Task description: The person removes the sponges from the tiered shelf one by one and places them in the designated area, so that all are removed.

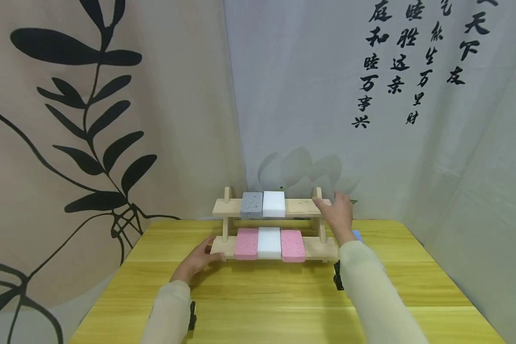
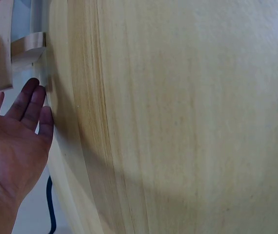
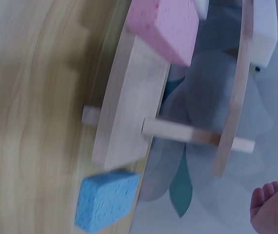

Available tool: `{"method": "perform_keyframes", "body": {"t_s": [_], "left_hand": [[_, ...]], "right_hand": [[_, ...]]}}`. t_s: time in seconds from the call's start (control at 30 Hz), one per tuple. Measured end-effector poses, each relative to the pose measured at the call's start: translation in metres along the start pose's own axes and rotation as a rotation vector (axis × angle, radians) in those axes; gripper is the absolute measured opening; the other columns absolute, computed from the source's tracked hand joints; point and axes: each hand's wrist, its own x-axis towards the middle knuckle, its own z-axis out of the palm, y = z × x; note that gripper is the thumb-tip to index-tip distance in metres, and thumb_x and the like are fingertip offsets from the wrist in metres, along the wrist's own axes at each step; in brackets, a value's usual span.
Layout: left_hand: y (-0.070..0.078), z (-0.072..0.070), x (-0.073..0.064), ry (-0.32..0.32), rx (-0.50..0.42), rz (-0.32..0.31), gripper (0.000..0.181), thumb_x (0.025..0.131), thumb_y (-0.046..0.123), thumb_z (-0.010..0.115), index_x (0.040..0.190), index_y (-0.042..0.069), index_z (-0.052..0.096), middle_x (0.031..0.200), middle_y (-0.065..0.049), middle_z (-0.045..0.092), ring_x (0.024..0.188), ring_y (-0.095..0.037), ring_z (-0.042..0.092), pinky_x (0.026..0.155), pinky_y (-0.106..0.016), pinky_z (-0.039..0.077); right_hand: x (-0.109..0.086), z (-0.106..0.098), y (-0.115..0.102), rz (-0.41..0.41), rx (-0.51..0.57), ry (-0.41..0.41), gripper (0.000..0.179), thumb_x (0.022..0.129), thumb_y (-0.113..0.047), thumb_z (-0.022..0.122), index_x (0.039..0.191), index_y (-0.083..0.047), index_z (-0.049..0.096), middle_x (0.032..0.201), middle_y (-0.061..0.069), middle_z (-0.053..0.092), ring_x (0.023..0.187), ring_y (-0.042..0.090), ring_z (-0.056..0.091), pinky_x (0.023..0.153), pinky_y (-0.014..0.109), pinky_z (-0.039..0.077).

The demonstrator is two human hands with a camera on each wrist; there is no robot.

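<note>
A two-tier wooden rack [image 1: 309, 207] stands at the back of the table. On its upper shelf sit a grey sponge [image 1: 251, 205] and a white sponge [image 1: 274, 204]. Its lower shelf bears a pink sponge [image 1: 246, 244], a white sponge [image 1: 269, 243] and another pink sponge [image 1: 293, 246]. My left hand [image 1: 196, 260] is at the lower shelf's left end, its fingers loosely extended in the left wrist view. My right hand [image 1: 338, 216] is beside the upper shelf's right end; the right wrist view shows it apart from the wood, only partly in frame.
A blue sponge [image 3: 107, 201] lies on the table just off the rack's right end, mostly hidden behind my right wrist in the head view. The wood-grain table [image 1: 258, 306] reaches back to a printed cloth [image 1: 292, 95] hanging behind the rack.
</note>
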Motion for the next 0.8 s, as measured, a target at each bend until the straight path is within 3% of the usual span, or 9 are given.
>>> {"method": "perform_keyframes", "body": {"t_s": [0.33,0.57,0.8], "left_hand": [[-0.001,0.0,0.001,0.003,0.007,-0.018,0.085,0.092,0.029,0.073,0.158,0.008,0.023,0.142,-0.031,0.045,0.125,-0.044,0.049,0.1,-0.06,0.041],[0.0,0.0,0.001,0.01,0.011,-0.018,0.084,0.093,0.029,0.072,0.158,0.009,0.022,0.142,-0.03,0.046,0.125,-0.043,0.05,0.101,-0.06,0.04],[-0.001,-0.001,-0.001,0.005,0.01,-0.018,0.084,0.093,0.031,0.071,0.158,0.01,0.022,0.143,-0.029,0.045,0.125,-0.041,0.05,0.102,-0.06,0.039]], "right_hand": [[-0.009,0.036,-0.027,-0.035,-0.016,0.0,0.088,0.091,-0.051,0.066,0.152,0.003,0.033,0.15,0.026,0.036,0.139,0.043,0.03,0.112,0.058,0.027],[-0.015,0.064,-0.039,-0.033,-0.036,-0.007,0.095,0.088,-0.056,0.066,0.152,0.004,0.03,0.156,0.026,0.028,0.141,0.045,0.026,0.113,0.058,0.026],[-0.022,0.09,-0.049,-0.006,-0.069,-0.027,0.097,0.086,-0.061,0.067,0.151,0.003,0.034,0.149,0.026,0.037,0.136,0.043,0.034,0.109,0.058,0.032]]}}
